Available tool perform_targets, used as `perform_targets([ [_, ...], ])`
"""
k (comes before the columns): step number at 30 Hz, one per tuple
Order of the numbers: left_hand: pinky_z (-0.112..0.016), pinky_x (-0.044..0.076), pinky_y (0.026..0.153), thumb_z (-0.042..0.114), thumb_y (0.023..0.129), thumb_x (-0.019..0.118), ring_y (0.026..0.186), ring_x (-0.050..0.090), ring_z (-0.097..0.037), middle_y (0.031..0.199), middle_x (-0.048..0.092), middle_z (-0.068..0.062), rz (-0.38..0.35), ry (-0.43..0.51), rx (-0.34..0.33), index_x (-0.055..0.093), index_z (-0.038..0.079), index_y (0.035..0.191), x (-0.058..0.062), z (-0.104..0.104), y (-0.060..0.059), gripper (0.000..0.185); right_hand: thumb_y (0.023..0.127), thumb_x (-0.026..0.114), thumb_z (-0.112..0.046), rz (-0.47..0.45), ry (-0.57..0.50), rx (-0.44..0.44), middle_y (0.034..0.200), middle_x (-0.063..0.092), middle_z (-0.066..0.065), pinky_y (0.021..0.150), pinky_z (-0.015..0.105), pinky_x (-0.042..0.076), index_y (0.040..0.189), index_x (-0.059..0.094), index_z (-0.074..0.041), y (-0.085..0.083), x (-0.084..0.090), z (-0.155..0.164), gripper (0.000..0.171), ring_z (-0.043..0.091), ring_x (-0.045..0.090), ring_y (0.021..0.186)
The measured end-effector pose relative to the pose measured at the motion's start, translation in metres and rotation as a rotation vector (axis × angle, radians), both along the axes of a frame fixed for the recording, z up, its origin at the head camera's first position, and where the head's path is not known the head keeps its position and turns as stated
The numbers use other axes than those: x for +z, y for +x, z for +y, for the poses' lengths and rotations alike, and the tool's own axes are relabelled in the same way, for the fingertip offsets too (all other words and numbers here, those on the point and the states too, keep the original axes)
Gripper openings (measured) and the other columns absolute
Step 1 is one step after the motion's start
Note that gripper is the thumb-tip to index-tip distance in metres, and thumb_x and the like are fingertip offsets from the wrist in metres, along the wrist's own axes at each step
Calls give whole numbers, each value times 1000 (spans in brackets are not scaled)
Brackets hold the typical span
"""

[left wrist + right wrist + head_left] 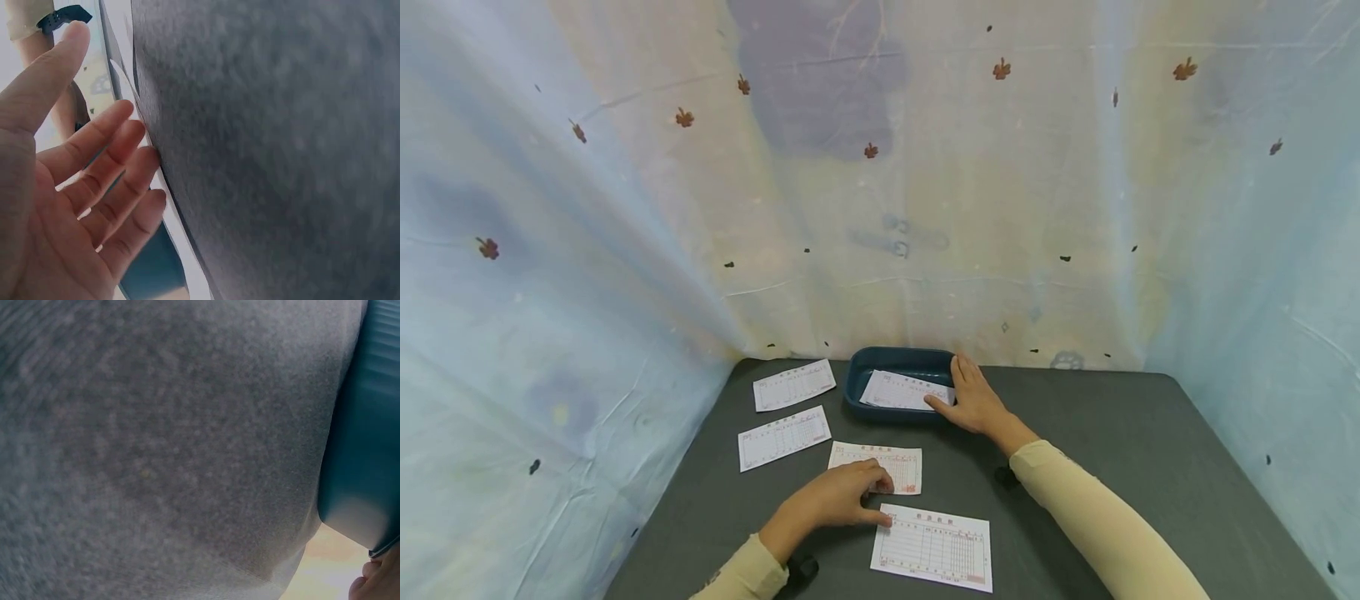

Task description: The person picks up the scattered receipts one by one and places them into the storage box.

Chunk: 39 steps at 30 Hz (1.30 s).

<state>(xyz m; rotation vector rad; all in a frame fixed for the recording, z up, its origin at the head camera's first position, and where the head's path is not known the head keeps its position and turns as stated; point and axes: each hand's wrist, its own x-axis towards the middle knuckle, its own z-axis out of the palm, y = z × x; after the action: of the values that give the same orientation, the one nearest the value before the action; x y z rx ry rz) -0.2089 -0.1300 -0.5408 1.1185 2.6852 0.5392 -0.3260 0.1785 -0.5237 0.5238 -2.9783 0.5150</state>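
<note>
A dark teal plastic tray (pixel 904 358) stands at the back, with printed paper slips (pixel 901 390) lying in it. My right hand (pixel 973 398) grips its right end, thumb inside over the slips and fingers at the rim; the right wrist view catches only part of this hand (pixel 382 578) beside the tray wall (pixel 362 437). Over a red-printed slip (pixel 904 467) is my left hand (pixel 837 497), fingers loosely bent and thumb spread toward a larger slip (pixel 934 546) in front. In the left wrist view, its fingers (pixel 119 187) stand by paper edges, holding nothing.
Two more printed slips, one farther back (pixel 793 386) and one nearer (pixel 784 437), lie left of the tray on the dark grey table (pixel 1112 475). A patterned curtain (pixel 925 208) hangs behind the table and along both sides.
</note>
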Motion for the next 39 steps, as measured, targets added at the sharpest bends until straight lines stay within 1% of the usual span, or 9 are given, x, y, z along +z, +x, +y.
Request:
perform_targets([
  [4, -30, 55, 97, 64, 84, 86, 103, 59, 0, 111, 60, 15, 10, -16, -6, 70, 25, 122, 3, 3, 5, 57, 102, 54, -70, -9, 2, -2, 176, 10, 29, 133, 55, 12, 167, 13, 11, 1, 1, 0, 111, 42, 9, 165],
  [9, -29, 54, 91, 65, 76, 91, 96, 56, -1, 106, 57, 13, 39, -42, 5, 67, 24, 119, 6, 8, 10, 64, 102, 54, -70, -7, 2, -2, 176, 11, 29, 133, 55, 12, 167, 12, 11, 2, 0, -1, 112, 42, 9, 165],
  [14, -28, 53, 89, 63, 72, 95, 93, 52, -2, 105, 53, 13, 71, -68, 8, 64, 23, 115, 4, 12, 12, 67, 102, 54, -70, 9, -7, -2, 176, 12, 31, 132, 57, 14, 166, 13, 13, 0, -1, -1, 112, 45, 13, 164],
  [19, -26, 51, 86, 61, 73, 95, 90, 50, -3, 103, 49, 14, 90, -82, 8, 62, 25, 109, 2, 13, 12, 61, 101, 54, -71, 11, -11, -5, 176, 12, 29, 133, 56, 14, 166, 13, 11, 0, -1, -1, 112, 43, 12, 164],
  [25, -24, 48, 81, 56, 75, 96, 86, 47, -2, 101, 48, 14, 78, -76, 6, 62, 25, 103, 0, 13, 11, 54, 101, 53, -71, 4, -7, -4, 176, 11, 29, 133, 55, 13, 167, 13, 11, 0, -1, -1, 113, 43, 11, 165],
  [29, -24, 48, 81, 55, 75, 96, 85, 47, -2, 101, 48, 14, 73, -83, 4, 62, 26, 103, -1, 14, 12, 52, 101, 54, -71, 0, -6, -2, 176, 12, 29, 133, 55, 12, 167, 13, 11, 1, -1, 0, 112, 42, 11, 165],
  [34, -24, 47, 81, 53, 76, 95, 85, 46, -2, 100, 48, 15, 67, -87, -6, 61, 26, 102, 1, 15, 13, 51, 102, 54, -70, 1, -3, -2, 176, 12, 29, 133, 55, 13, 167, 13, 11, 0, -1, 0, 112, 43, 11, 165],
  [36, -24, 47, 81, 52, 77, 96, 84, 46, -2, 99, 48, 15, 60, -84, -12, 60, 26, 101, 2, 16, 13, 50, 102, 54, -70, 1, -7, -1, 176, 11, 29, 133, 55, 13, 167, 12, 11, 0, -1, 0, 112, 43, 11, 165],
  [39, -23, 45, 78, 47, 77, 97, 82, 46, -2, 94, 49, 15, 28, -65, -19, 58, 25, 100, 2, 17, 13, 49, 102, 55, -69, -2, -12, 3, 176, 11, 29, 133, 55, 13, 167, 11, 11, 0, -1, -1, 112, 42, 10, 165],
])
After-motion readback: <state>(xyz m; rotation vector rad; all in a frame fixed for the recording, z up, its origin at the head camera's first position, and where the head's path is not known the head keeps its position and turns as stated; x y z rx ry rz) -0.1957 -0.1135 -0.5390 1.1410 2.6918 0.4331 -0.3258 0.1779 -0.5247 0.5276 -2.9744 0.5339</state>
